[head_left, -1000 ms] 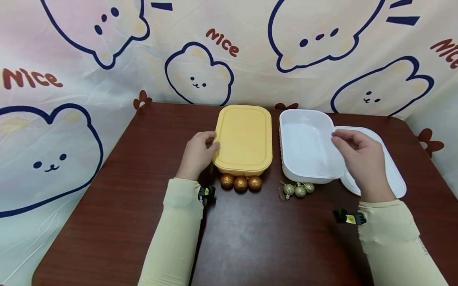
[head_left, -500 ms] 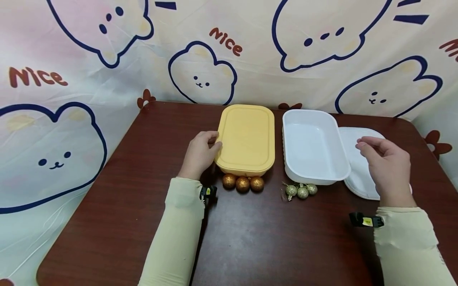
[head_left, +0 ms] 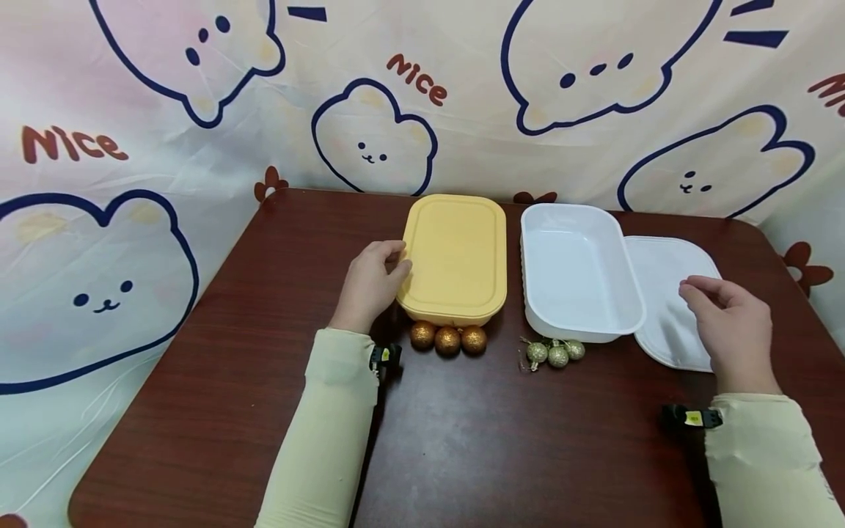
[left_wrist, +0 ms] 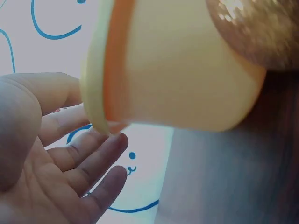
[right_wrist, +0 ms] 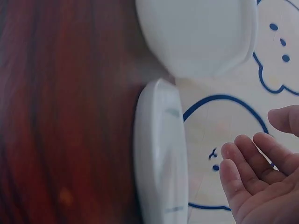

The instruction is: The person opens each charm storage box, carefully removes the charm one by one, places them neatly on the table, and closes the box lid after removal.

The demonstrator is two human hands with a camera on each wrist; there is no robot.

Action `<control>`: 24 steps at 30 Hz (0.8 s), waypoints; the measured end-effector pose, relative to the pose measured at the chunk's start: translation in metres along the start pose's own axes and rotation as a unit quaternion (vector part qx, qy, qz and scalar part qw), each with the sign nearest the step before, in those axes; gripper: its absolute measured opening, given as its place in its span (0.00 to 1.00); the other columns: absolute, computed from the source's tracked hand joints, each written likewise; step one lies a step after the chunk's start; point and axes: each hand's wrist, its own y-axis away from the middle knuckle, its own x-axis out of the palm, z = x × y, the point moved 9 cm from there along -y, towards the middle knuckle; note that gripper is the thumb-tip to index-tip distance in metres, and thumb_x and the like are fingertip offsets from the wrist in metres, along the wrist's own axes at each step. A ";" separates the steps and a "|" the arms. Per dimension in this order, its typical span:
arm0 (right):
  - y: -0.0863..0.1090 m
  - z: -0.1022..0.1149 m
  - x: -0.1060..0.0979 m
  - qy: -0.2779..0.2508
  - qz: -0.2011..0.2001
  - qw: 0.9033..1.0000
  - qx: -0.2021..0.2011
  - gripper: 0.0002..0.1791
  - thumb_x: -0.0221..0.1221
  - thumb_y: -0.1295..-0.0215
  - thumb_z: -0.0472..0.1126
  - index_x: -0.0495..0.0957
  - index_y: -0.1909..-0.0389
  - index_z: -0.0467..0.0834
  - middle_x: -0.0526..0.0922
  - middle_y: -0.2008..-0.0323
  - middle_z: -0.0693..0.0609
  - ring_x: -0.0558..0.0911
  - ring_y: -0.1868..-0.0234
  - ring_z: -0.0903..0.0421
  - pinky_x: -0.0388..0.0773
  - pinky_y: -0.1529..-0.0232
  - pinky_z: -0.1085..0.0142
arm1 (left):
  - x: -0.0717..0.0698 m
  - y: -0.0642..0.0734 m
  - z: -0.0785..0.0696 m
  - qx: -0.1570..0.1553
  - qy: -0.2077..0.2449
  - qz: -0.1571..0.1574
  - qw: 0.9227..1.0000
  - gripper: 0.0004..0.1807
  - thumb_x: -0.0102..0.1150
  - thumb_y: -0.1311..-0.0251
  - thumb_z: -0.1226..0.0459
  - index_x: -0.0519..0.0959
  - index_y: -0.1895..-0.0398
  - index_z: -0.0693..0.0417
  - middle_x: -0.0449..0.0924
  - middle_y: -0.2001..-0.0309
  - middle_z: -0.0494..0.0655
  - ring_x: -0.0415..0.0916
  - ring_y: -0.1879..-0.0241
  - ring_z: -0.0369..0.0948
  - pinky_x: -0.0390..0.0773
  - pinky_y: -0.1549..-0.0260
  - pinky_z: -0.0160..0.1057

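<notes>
My left hand [head_left: 372, 284] rests at the left edge of the yellow lidded box [head_left: 454, 257], thumb and fingertips at the lid's rim. In the left wrist view its fingers [left_wrist: 88, 170] are spread and loosely bent beside the rim. Holding nothing, my right hand [head_left: 736, 334] is above the near right part of the white lid [head_left: 673, 301], fingers relaxed and thumb apart in the right wrist view. Left of that lid stands the uncovered white box [head_left: 577, 271], with its inside bare.
Several glittery bronze balls [head_left: 447, 339] lie in a row before the yellow box. Small pale-gold balls [head_left: 557, 356] sit before the white box. Everything stands on a dark wooden table [head_left: 462, 440], with a printed cloth [head_left: 475, 95] hanging behind and at the left.
My right hand has left the white box's right rim and moved right and nearer to me, over the white lid. The left hand stays at the yellow box.
</notes>
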 end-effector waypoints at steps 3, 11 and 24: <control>-0.002 -0.013 -0.005 0.005 -0.003 1.000 0.019 0.29 0.57 0.31 0.60 0.79 0.37 0.48 0.75 0.60 0.72 0.70 0.56 0.69 0.67 0.60 0.72 | 0.000 0.000 -0.006 0.014 0.007 -0.008 1.000 0.22 0.58 0.29 0.59 0.77 0.35 0.55 0.78 0.43 0.50 0.74 0.44 0.46 0.75 0.44 0.47; -0.006 -0.034 -0.017 0.008 -0.020 0.999 0.049 0.31 0.58 0.31 0.60 0.77 0.34 0.48 0.76 0.47 0.62 0.69 0.51 0.65 0.67 0.60 0.72 | -0.004 0.004 -0.019 0.033 0.037 -0.022 0.999 0.21 0.59 0.30 0.59 0.78 0.37 0.56 0.79 0.44 0.50 0.75 0.46 0.47 0.76 0.46 0.48; -0.017 -0.076 -0.042 -0.002 -0.085 0.984 0.158 0.28 0.56 0.30 0.57 0.74 0.31 0.56 0.75 0.42 0.60 0.70 0.47 0.62 0.67 0.59 0.71 | 0.007 0.011 -0.042 0.076 0.069 -0.009 0.995 0.19 0.58 0.30 0.61 0.79 0.38 0.56 0.78 0.40 0.48 0.76 0.43 0.45 0.76 0.43 0.48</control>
